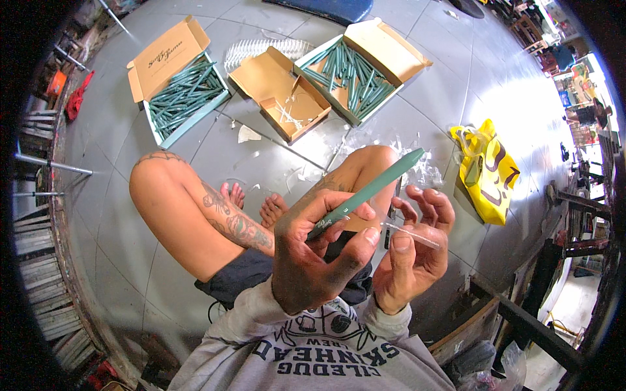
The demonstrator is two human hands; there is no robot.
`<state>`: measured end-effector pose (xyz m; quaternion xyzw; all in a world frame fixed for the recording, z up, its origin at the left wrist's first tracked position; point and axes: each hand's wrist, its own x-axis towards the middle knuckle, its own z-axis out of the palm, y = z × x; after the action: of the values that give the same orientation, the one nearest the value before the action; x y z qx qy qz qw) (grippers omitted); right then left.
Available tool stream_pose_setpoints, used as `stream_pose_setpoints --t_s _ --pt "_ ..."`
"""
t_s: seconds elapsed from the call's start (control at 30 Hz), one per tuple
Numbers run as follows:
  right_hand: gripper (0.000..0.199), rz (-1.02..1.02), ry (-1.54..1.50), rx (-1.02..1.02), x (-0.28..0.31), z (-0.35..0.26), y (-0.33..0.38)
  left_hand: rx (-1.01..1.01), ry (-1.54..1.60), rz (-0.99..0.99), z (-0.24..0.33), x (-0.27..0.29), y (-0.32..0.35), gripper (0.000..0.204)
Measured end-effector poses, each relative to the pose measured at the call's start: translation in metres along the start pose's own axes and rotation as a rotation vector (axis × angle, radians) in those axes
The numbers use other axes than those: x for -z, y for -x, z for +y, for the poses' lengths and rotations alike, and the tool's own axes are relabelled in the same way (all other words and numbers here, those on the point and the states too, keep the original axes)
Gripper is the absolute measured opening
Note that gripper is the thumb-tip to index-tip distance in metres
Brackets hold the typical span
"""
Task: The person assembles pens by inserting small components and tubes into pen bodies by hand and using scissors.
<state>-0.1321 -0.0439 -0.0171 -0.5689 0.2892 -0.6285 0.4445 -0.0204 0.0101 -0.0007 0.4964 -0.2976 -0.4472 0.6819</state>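
Note:
My left hand (313, 251) is closed around the lower end of a dark green pen (375, 188), which slants up to the right in front of my knee. Between the thumb and fingers of my right hand (417, 257) is a thin, whitish translucent stick (417, 237), possibly a pen refill. Its narrow end points toward my left hand, below the pen. On the floor ahead, an open box (171, 140) at the left is filled with green pens (186, 90). A second open box (357, 122) at the right holds more of them.
Between the pen boxes sits a small brown carton (306, 133) with several thin white sticks (287, 116). Behind it lies a clear ridged plastic tray (261, 49). Clear plastic scraps (424, 171) litter the floor near my right knee. A yellow bag (488, 173) lies farther right.

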Motion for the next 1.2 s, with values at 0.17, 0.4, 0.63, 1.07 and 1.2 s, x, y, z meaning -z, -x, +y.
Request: stream_pose_setpoints --t_s 0.17,0.4,0.63,1.07,1.2 --pt "0.015 0.003 -0.133 -0.134 0.000 -0.001 0.005 0.006 0.001 -0.001 -0.002 -0.002 0.001 0.014" --pt "0.014 -0.031 -0.029 -0.124 0.003 -0.001 0.005 -0.114 -0.252 0.015 -0.005 0.000 -0.002 0.013" --pt "0.017 -0.358 0.119 -0.240 0.025 -0.012 -0.017 -0.210 -0.274 -0.030 -0.011 0.004 -0.003 0.013" --pt "0.026 0.071 0.434 -0.624 0.134 0.089 0.014 0.247 -0.292 0.156 -0.007 0.043 0.003 0.020" --pt "0.034 -0.138 1.286 -0.383 0.220 0.177 0.109 0.302 -0.462 0.073 -0.025 0.051 -0.005 0.031"
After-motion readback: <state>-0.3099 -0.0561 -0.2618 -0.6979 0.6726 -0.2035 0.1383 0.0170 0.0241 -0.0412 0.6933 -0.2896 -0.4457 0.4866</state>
